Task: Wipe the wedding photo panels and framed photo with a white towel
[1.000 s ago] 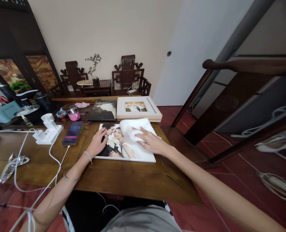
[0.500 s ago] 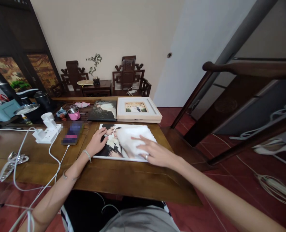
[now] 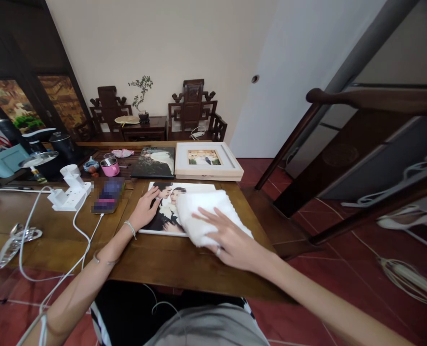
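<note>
A wedding photo panel or album (image 3: 167,216) with a white edge lies flat on the wooden table, a couple pictured on it. My left hand (image 3: 145,207) rests open on its left side, fingers stretched over the picture. On the right half, my right hand (image 3: 228,235) presses down on a white cloth (image 3: 199,204), holding it under spread fingers. The cloth hides the right part of the photo and hangs past its front and right edges. My right thumb is mostly hidden.
Behind lie a dark photo panel (image 3: 154,162) and a pale framed photo (image 3: 209,161). To the left are a phone (image 3: 108,196), a power strip (image 3: 71,196) with cables, a hair clip (image 3: 17,244) and a pink cup (image 3: 110,166). A wooden chair (image 3: 343,149) stands right.
My right hand has slid toward me with the white cloth, now past the photo's front edge, uncovering more of the pictured couple. My left hand stays on the photo.
</note>
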The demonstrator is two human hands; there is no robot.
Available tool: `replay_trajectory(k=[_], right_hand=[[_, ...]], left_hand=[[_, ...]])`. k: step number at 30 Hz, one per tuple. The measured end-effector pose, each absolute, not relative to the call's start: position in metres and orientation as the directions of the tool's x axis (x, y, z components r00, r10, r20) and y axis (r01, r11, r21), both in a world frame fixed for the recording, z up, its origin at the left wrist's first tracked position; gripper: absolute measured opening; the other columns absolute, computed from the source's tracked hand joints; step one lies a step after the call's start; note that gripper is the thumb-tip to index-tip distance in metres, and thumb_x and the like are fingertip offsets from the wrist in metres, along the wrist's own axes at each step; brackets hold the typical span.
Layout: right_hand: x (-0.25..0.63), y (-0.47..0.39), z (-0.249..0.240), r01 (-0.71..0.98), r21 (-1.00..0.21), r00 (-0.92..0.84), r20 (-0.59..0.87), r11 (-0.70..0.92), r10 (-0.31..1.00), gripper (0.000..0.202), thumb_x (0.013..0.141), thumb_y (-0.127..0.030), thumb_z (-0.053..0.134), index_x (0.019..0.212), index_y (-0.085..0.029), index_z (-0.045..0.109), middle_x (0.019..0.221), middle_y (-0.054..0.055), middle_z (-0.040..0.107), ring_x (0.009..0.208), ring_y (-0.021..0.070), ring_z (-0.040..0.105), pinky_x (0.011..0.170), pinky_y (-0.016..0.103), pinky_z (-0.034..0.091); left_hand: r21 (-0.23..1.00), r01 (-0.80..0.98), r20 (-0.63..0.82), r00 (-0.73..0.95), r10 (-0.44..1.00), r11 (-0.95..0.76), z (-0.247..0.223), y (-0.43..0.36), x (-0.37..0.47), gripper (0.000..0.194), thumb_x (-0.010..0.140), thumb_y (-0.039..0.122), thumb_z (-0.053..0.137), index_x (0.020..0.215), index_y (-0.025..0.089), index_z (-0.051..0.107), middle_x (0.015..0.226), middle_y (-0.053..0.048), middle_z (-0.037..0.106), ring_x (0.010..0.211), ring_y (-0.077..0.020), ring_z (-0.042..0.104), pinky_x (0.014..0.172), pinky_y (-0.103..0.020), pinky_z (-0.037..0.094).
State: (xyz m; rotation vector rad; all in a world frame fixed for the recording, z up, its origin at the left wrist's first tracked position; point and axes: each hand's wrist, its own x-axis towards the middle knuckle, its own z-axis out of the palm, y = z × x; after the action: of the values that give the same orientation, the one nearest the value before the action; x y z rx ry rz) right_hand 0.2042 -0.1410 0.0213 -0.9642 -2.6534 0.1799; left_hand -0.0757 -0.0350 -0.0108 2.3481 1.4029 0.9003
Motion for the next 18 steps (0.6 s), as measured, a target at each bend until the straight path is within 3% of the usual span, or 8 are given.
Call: replay_trajectory(k=[5, 10, 14, 18], right_hand=[[0.206, -0.164, 0.03, 0.561, -0.248, -0.765, 0.208, 0.79, 0.609, 0.024, 0.082, -0.014, 0.052, 0.093, -0.021, 0.072, 0.145, 0.009, 0.044, 0.139, 0.0295, 0.028, 0.113, 0.058, 0.022], [0.202, -0.094, 0.035, 0.668, -0.226, -0.675, 0.217, 0.709, 0.705, 0.026, 0.091, -0.024, 0.048, 0.101, -0.018, 0.071, 0.139, 0.015, 0.05, 0.133, 0.0315, 0.04, 0.107, 0.057, 0.032], [0.193, -0.044, 0.031, 0.701, -0.194, -0.629, 0.286, 0.687, 0.723, 0.029, 0.095, -0.025, 0.044, 0.11, -0.017, 0.068, 0.128, 0.013, 0.061, 0.132, 0.0299, 0.041, 0.106, 0.056, 0.034], [0.188, -0.049, 0.024, 0.705, -0.162, -0.63, 0.303, 0.691, 0.715, 0.029, 0.093, -0.024, 0.046, 0.109, -0.015, 0.068, 0.134, 0.016, 0.056, 0.134, 0.0327, 0.038, 0.106, 0.059, 0.031]], left_hand=[[0.5, 0.706, 0.38, 0.342, 0.859, -0.502, -0.012, -0.034, -0.075, 0.044, 0.093, 0.033, 0.038, 0.125, 0.012, 0.058, 0.141, -0.014, 0.05, 0.135, -0.0243, 0.041, 0.114, -0.045, 0.03], [0.486, 0.712, 0.373, 0.354, 0.857, -0.506, -0.01, -0.035, -0.076, 0.045, 0.093, 0.034, 0.037, 0.126, 0.012, 0.058, 0.141, -0.014, 0.049, 0.135, -0.0242, 0.041, 0.114, -0.045, 0.03], [0.489, 0.712, 0.36, 0.36, 0.861, -0.503, -0.009, -0.035, -0.078, 0.047, 0.094, 0.035, 0.037, 0.127, 0.008, 0.057, 0.141, -0.016, 0.048, 0.135, -0.0239, 0.04, 0.114, -0.043, 0.03], [0.497, 0.713, 0.362, 0.348, 0.865, -0.495, -0.01, -0.035, -0.077, 0.045, 0.094, 0.035, 0.038, 0.128, 0.012, 0.056, 0.141, -0.013, 0.049, 0.135, -0.0235, 0.041, 0.115, -0.044, 0.029]])
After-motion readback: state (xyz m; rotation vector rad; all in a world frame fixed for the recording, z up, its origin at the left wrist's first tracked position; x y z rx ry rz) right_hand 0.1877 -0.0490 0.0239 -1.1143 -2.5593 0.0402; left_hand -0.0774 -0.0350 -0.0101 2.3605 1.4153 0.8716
